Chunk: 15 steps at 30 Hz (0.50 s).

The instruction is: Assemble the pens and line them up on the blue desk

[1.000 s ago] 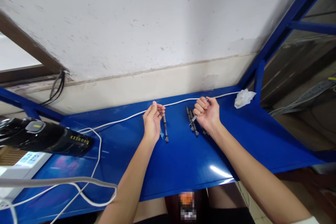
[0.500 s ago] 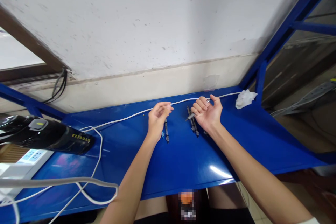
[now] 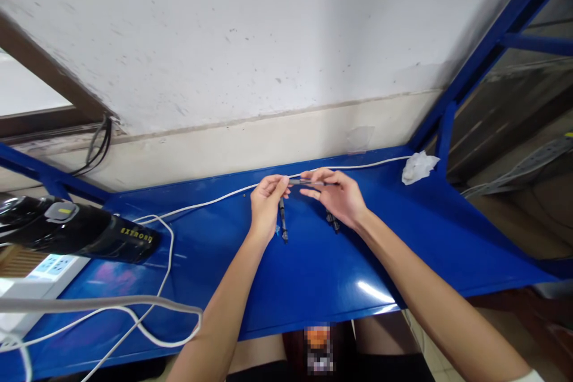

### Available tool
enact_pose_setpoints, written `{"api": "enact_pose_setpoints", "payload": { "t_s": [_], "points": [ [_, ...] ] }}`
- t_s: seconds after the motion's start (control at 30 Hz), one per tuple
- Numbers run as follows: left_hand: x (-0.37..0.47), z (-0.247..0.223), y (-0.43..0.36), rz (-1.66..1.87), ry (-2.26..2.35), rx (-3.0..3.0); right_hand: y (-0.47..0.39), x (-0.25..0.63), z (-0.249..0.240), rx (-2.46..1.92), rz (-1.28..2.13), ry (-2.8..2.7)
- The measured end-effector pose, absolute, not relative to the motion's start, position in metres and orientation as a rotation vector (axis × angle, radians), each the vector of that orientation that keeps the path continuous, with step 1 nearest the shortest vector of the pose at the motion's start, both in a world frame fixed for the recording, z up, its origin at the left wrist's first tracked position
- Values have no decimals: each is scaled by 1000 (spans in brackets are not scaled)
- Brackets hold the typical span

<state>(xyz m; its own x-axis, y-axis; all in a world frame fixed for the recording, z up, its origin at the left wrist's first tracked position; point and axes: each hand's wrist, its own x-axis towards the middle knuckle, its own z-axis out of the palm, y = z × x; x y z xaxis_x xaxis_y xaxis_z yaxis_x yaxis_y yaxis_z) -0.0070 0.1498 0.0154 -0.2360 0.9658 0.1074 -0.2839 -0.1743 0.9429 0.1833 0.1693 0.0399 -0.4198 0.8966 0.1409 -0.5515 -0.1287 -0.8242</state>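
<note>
A slim grey pen point(image 3: 304, 182) lies level between my two hands above the blue table. The thumb and fingers of my left hand point(image 3: 267, 200) pinch its left end. My right hand point(image 3: 342, 196) has its fingers loosely around the other end, with some of them partly stretched out. Below my left hand rests a dark pen point(image 3: 283, 224), with a small blue piece point(image 3: 277, 230) beside it. More dark pens point(image 3: 333, 222) lie under my right hand, which hides their upper parts.
A black bottle point(image 3: 102, 233) stands at the left near a white power strip point(image 3: 49, 280). White cable point(image 3: 215, 200) crosses the blue table point(image 3: 308, 286) along the wall and loops at the left. Crumpled white tissue point(image 3: 418, 168) sits at the back right.
My right hand has moved left and turned, bringing the pen across to my left hand. My left fingers have closed on its end.
</note>
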Motion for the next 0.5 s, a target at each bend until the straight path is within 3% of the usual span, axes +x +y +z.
{"api": "enact_pose_setpoints", "payload": {
  "t_s": [0.17, 0.33, 0.5],
  "points": [
    [-15, 10, 154, 1561, 1185, 1056, 163, 175, 31, -611, 1956, -1302],
    [-16, 2, 155, 1450, 1347, 1337, 163, 173, 23, -754, 1822, -1441],
    [-21, 5, 156, 1606, 1425, 1328, 166, 173, 19, -855, 1846, -1538]
  ]
}}
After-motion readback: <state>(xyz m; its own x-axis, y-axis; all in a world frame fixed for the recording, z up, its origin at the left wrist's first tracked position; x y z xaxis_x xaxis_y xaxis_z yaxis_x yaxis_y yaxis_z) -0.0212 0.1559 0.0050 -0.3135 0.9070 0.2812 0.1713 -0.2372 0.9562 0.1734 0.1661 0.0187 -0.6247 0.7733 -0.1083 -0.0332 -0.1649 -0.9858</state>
